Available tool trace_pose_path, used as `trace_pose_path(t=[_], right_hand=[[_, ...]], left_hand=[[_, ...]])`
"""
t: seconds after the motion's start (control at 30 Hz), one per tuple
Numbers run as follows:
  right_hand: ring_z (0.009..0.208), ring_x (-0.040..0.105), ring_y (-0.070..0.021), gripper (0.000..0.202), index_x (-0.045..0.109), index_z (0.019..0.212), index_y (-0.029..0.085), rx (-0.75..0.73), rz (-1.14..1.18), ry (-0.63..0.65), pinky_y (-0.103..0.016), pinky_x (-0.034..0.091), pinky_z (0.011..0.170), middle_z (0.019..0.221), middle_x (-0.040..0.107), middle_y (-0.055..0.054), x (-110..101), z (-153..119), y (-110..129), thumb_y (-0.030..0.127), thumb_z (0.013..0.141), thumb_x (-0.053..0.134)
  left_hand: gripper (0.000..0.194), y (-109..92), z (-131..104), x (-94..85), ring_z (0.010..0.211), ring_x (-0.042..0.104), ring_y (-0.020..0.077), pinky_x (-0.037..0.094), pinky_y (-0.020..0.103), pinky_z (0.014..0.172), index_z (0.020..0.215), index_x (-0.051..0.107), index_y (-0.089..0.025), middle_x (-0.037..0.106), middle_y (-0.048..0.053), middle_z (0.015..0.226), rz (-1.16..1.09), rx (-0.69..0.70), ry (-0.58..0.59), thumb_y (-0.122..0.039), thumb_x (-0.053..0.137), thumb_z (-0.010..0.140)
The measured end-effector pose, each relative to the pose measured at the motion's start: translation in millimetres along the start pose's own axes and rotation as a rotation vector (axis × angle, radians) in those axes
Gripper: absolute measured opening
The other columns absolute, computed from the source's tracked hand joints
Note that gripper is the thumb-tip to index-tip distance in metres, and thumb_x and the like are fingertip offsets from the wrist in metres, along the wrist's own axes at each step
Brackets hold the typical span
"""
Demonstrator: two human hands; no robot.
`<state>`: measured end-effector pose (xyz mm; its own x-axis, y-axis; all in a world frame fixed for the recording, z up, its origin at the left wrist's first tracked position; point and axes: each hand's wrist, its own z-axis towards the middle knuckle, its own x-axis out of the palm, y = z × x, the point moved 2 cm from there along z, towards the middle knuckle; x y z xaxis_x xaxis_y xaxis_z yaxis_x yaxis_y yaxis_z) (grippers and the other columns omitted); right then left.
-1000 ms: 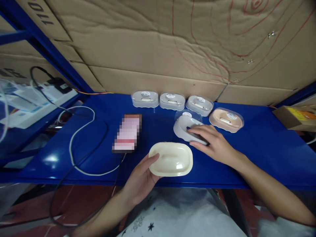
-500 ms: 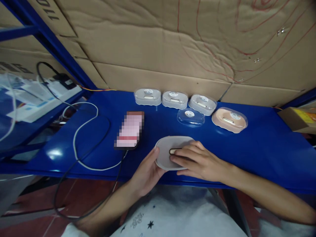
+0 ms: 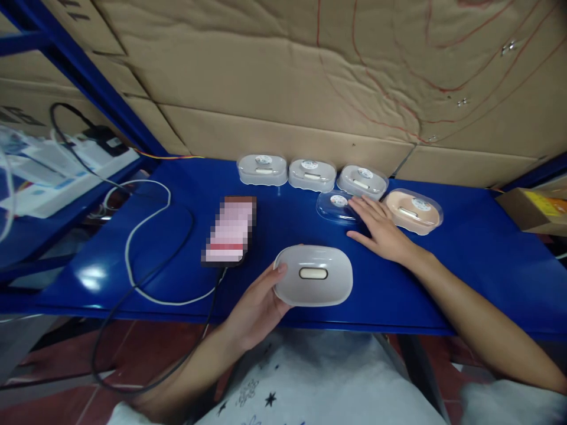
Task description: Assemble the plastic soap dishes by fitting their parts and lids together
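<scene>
My left hand (image 3: 261, 301) grips the left end of a grey oval plastic dish (image 3: 334, 280), thumb over the rim and fingers underneath. In the middle of the dish lies a small cream-coloured bar (image 3: 313, 273) in a dark-edged slot. Stretched out over the table, my right hand (image 3: 381, 230) has its fingertips at the right edge of a clear oval lid (image 3: 330, 209) with a round white label. Its fingers are spread and cover part of that lid; whether they touch it I cannot tell.
Several lidded oval dishes stand along the back, grey ones (image 3: 262, 176) and a peach one (image 3: 407, 217). A phone (image 3: 230, 230) with cables lies left of centre on the blue table (image 3: 465, 277). A power strip (image 3: 66, 183) is far left, a cardboard box (image 3: 522, 212) far right.
My right hand has left the cream bar in the grey dish and moved forward and right to the clear lid. The left hand still holds the dish in nearly the same place.
</scene>
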<state>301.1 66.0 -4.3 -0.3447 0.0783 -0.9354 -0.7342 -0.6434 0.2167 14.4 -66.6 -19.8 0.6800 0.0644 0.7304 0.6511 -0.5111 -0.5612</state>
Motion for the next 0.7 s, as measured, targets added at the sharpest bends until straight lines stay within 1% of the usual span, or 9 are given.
trace_pose_path(t=[0.07,0.1,0.2,0.27,0.37,0.43,0.53,0.63,0.7], right_hand=[[0.151,0.044,-0.0420,0.074,0.034,0.165,0.029,0.008,0.021,0.003,-0.069,0.035,0.121,0.158,0.051,-0.019,2,0,-5,0.054,0.102,0.064],[0.149,0.046,-0.0415,0.077,0.036,0.164,0.030,0.014,0.034,-0.003,-0.068,0.037,0.120,0.155,0.052,-0.018,2,-1,-5,0.056,0.099,0.067],[0.152,0.042,-0.0424,0.080,0.037,0.165,0.031,0.061,0.066,0.017,-0.068,0.039,0.120,0.163,0.042,-0.019,4,-2,2,0.057,0.097,0.070],[0.151,0.045,-0.0416,0.073,0.043,0.162,0.029,0.088,0.100,0.017,-0.066,0.041,0.120,0.165,0.041,-0.019,4,-3,8,0.055,0.099,0.068],[0.144,0.054,-0.0365,0.062,0.052,0.156,0.031,0.082,0.218,-0.067,-0.061,0.045,0.120,0.156,0.054,-0.015,-4,-4,20,0.052,0.100,0.068],[0.145,0.054,-0.0337,0.062,0.049,0.158,0.033,0.016,0.335,-0.075,-0.058,0.045,0.121,0.155,0.055,-0.012,-12,-6,36,0.050,0.101,0.068],[0.150,0.049,-0.0319,0.069,0.040,0.164,0.034,-0.146,0.441,0.009,-0.054,0.044,0.123,0.163,0.048,-0.011,-23,-13,68,0.048,0.102,0.068],[0.153,0.042,-0.0343,0.075,0.040,0.165,0.031,-0.249,0.359,0.023,-0.056,0.041,0.125,0.166,0.041,-0.014,-24,-20,93,0.049,0.099,0.071],[0.154,0.040,-0.0357,0.077,0.040,0.164,0.029,-0.278,0.294,0.020,-0.059,0.041,0.125,0.166,0.041,-0.016,-20,-23,101,0.051,0.098,0.072]], left_hand=[[0.048,0,-1,-0.7,0.125,0.070,0.0283,0.060,0.034,0.098,0.138,0.071,-0.024,0.078,0.008,0.130,0.003,-0.014,0.007,-0.041,0.079,0.094],[0.047,0,-1,-0.8,0.125,0.070,0.0275,0.060,0.032,0.098,0.137,0.072,-0.024,0.078,0.007,0.130,0.004,-0.022,0.011,-0.040,0.079,0.094],[0.044,0,-2,0.0,0.124,0.070,0.0253,0.059,0.028,0.096,0.134,0.074,-0.023,0.079,0.006,0.130,-0.005,-0.041,0.023,-0.040,0.080,0.093],[0.045,-1,-3,0.4,0.124,0.070,0.0243,0.058,0.027,0.097,0.132,0.075,-0.023,0.079,0.006,0.129,-0.014,-0.047,0.019,-0.042,0.081,0.092],[0.047,-1,-2,0.1,0.127,0.068,0.0245,0.058,0.028,0.097,0.136,0.073,-0.024,0.078,0.005,0.133,-0.028,-0.055,0.000,-0.046,0.078,0.095],[0.049,0,-1,0.2,0.130,0.066,0.0251,0.058,0.029,0.096,0.142,0.069,-0.025,0.075,0.005,0.138,-0.042,-0.061,0.004,-0.048,0.072,0.099],[0.049,0,1,1.2,0.133,0.064,0.0256,0.058,0.032,0.099,0.147,0.065,-0.025,0.073,0.006,0.142,-0.059,-0.051,0.027,-0.049,0.065,0.104],[0.050,-1,2,3.2,0.133,0.065,0.0257,0.057,0.033,0.102,0.145,0.066,-0.023,0.075,0.007,0.138,-0.066,-0.051,0.060,-0.053,0.059,0.106],[0.049,-1,2,4.8,0.132,0.066,0.0243,0.056,0.033,0.104,0.146,0.065,-0.024,0.076,0.006,0.137,-0.078,-0.050,0.074,-0.053,0.055,0.108]])
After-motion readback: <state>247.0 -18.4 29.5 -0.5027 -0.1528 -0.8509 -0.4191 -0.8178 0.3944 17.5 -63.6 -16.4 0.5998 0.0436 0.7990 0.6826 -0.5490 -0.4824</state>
